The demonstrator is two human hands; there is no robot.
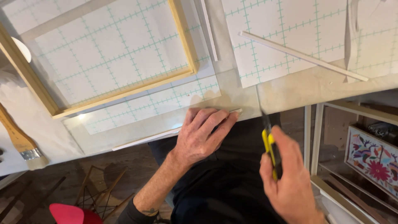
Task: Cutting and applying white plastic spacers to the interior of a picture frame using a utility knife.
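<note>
My left hand [200, 133] presses flat on a thin white strip [145, 140] that lies along the table's near edge, fingertips near the strip's right end. My right hand [288, 178] is below the table edge, gripping a yellow and black utility knife [268, 143] with its long blade [259, 103] pointing up toward the table. A wooden frame [124, 92] rests on a white sheet with a teal grid [166, 101] just beyond my left hand.
A second grid sheet [290, 37] lies at the right with a long white strip [302, 57] across it. A paintbrush [18, 141] sits at the left edge. White frames and a floral panel [373, 161] stand at lower right. A red stool [68, 213] is below.
</note>
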